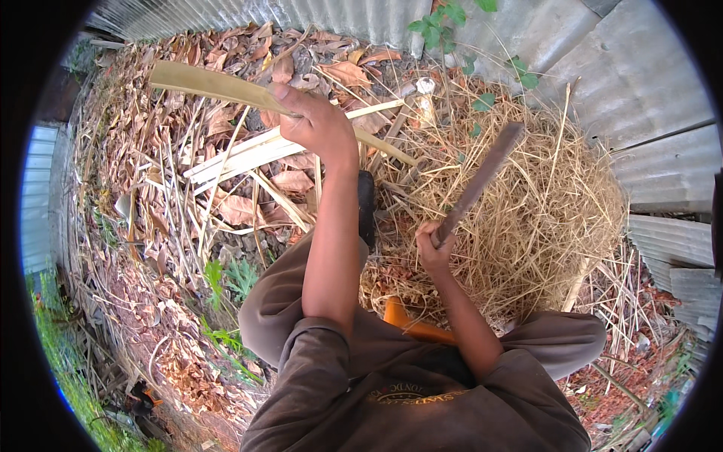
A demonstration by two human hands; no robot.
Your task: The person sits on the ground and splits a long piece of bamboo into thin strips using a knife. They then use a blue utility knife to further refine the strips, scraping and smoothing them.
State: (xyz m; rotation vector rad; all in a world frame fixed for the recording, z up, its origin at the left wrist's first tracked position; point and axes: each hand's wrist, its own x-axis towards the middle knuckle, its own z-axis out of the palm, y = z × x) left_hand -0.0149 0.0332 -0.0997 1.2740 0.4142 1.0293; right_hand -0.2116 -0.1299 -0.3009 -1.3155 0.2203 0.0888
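Left hand (pixel 320 124) grips a long pale-green split bamboo strip (pixel 218 87); right hand (pixel 433 245) clamps a dark long-bladed knife (pixel 482 177) above the straw heap (pixel 527 218). Best strike away from the fingers.

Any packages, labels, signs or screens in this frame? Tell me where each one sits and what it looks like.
No packages, signs or screens show.
Printed emblem: on the chest of the person's brown shirt, at the lower edge; a curved yellowish design, partly folded.
The left hand grips a long pale green bamboo strip; the right hand grips a dark flat blade over the heap of dry straw.
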